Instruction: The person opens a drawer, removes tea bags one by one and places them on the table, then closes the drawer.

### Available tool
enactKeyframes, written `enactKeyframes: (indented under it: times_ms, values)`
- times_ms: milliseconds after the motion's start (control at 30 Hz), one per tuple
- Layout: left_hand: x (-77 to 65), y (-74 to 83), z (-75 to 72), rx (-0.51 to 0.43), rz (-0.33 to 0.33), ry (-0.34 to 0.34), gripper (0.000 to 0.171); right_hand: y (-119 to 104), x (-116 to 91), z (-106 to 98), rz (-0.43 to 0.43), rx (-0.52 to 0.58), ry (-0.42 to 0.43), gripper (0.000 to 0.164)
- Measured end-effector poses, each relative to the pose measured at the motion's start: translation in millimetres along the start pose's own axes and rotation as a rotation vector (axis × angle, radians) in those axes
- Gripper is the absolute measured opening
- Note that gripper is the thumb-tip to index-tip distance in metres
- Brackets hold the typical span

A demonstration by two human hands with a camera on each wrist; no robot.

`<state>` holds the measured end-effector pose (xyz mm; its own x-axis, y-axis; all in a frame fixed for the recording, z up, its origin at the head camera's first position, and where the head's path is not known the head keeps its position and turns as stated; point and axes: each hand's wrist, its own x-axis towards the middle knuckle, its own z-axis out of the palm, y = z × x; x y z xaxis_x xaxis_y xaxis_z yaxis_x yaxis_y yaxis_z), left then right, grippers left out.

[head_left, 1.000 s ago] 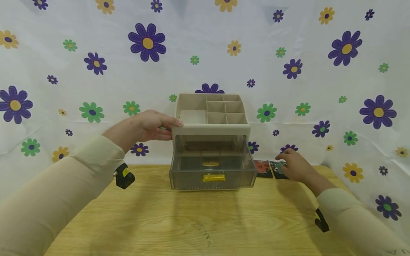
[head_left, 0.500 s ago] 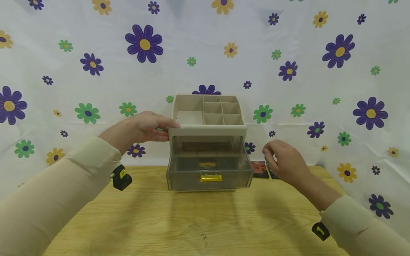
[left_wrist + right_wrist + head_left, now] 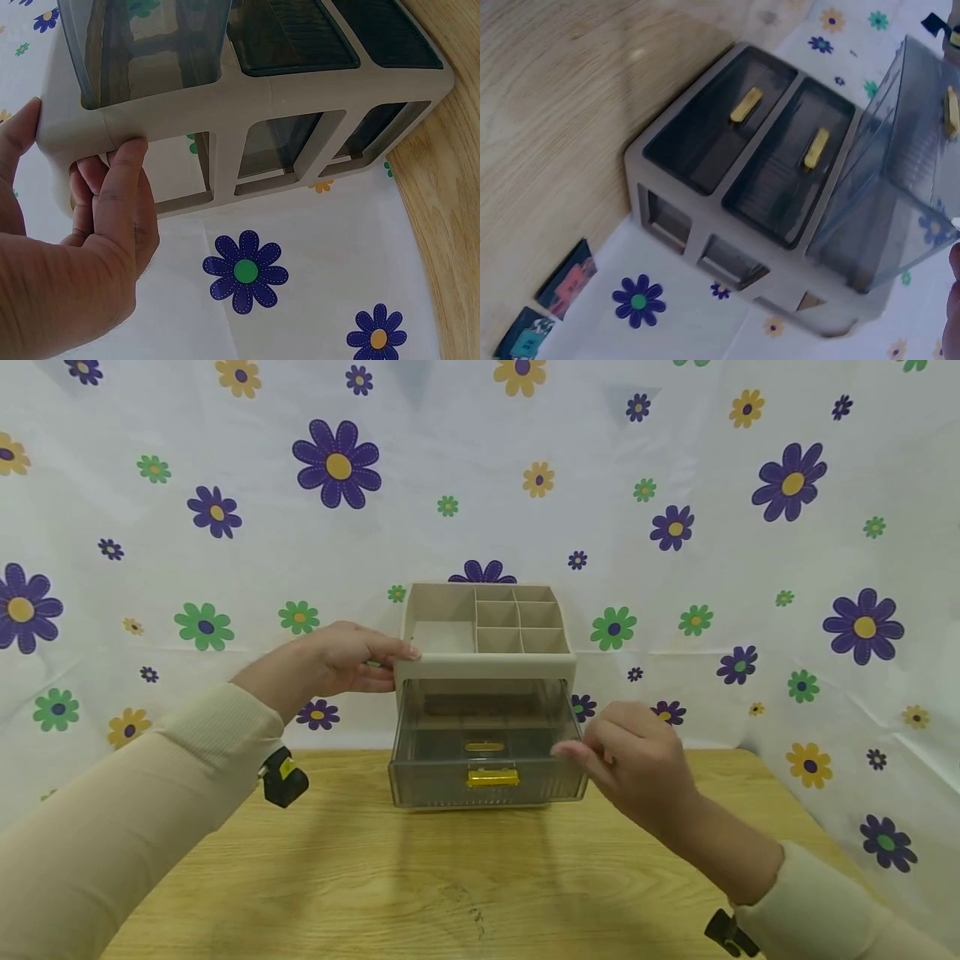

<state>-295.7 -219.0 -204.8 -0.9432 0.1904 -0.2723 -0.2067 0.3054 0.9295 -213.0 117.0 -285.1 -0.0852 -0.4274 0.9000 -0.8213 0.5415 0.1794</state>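
Observation:
A beige drawer organizer (image 3: 486,666) stands at the back of the table, its clear grey top drawer (image 3: 431,783) pulled out. My left hand (image 3: 341,656) grips the organizer's upper left edge, thumb on top. In the left wrist view, fingers (image 3: 124,176) of that hand hook into a side opening. At the drawer's front right corner is my right hand (image 3: 637,760), its fingers bent and thumb stretched over the drawer front. Whether it touches the drawer or holds anything is hidden. Only a sliver of the right hand (image 3: 952,315) shows in the right wrist view.
Beside the organizer lie a red-patterned card (image 3: 568,279) and a teal-patterned card (image 3: 525,334), hidden in the head view. Divided compartments (image 3: 520,617) top the organizer, and two lower drawers (image 3: 720,120) are closed. A flowered cloth (image 3: 547,435) hangs behind the wooden table (image 3: 337,877).
My right hand has moved left from the cards to the top drawer's front right corner. The left hand keeps its grip on the organizer, and the drawer stays pulled out.

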Motion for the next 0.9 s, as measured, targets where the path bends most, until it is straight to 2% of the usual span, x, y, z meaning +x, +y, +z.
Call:
enactKeyframes:
  times_ms: [167, 300, 433, 600, 733, 900]
  values:
    - [0.4, -0.4, -0.4, -0.005, -0.005, 0.003, 0.064, -17.3, 5.9, 9.5, -0.065, 0.063, -0.155, 0.038]
    - [1.6, -0.4, -0.8, 0.004, -0.006, 0.011, 0.062, -27.8, 7.0, 21.5, -0.098, 0.066, -0.216, 0.039]
    - [2.2, -0.7, -1.0, 0.007, -0.006, 0.012, 0.061, -36.0, 7.2, 31.9, -0.099, 0.030, -0.223, 0.035]
    - [2.9, -1.6, -1.1, 0.000, -0.001, 0.009, 0.061, -40.5, 9.1, 36.6, -0.026, 0.032, -0.222, 0.029]
    - [3.4, -2.3, -1.3, -0.003, -0.002, 0.012, 0.061, -40.7, 9.3, 37.5, -0.007, 0.029, -0.226, 0.024]
    - [3.0, -2.0, -2.0, -0.017, -0.010, 0.010, 0.061, -41.7, 9.1, 41.2, -0.001, -0.037, -0.202, 0.019]
